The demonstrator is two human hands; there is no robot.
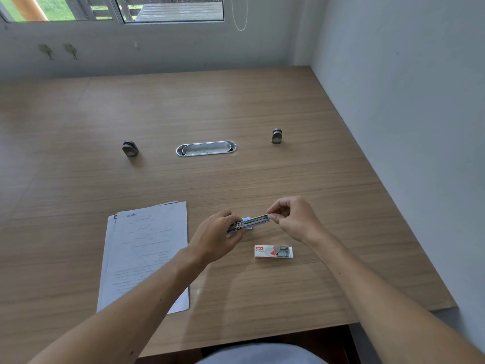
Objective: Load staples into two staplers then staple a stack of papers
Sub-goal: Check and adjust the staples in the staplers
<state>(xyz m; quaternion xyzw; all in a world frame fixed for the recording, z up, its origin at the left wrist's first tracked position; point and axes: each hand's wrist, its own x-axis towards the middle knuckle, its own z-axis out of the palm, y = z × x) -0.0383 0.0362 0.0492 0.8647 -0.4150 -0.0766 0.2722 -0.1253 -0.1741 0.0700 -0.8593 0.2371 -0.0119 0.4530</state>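
Observation:
A small light-blue stapler (253, 222) with its metal staple channel exposed is held just above the wooden table (236, 114). My left hand (217, 237) grips its rear end. My right hand (294, 219) pinches at the front tip of the channel; whether a staple strip is between the fingers cannot be told. A white and red staple box (273, 251) lies open on the table right below my right hand. A stack of printed papers (141, 256) lies to the left, partly under my left forearm. Only one stapler shows.
A metal cable grommet (206, 148) is set into the table's middle, with two small metal clamps (130, 148) (276, 136) either side. A wall runs along the right; a window sits at the back. The table's near edge is close to my body.

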